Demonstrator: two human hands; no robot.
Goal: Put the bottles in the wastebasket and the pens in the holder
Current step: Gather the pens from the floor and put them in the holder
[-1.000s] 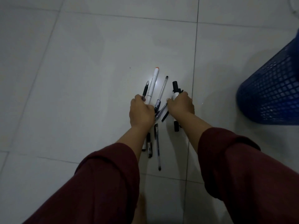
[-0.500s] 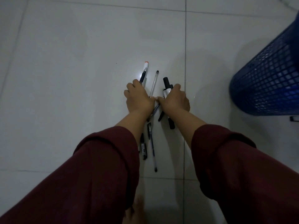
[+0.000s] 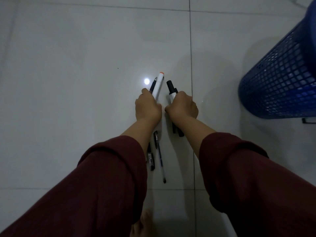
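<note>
Floor tiles (image 3: 85, 82) under two fists gripping pens (image 3: 158, 87), labels unreadable.

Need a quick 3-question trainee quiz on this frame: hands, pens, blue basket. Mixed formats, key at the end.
1. True or false: the blue wastebasket stands on the person's right side.
2. Multiple choice: the white marker with the orange tip is held by A) the left hand, B) the right hand, C) neither.
3. Fill in: the clear pen lying between the forearms rests on the ____.

Key: 1 true; 2 A; 3 floor.
</note>
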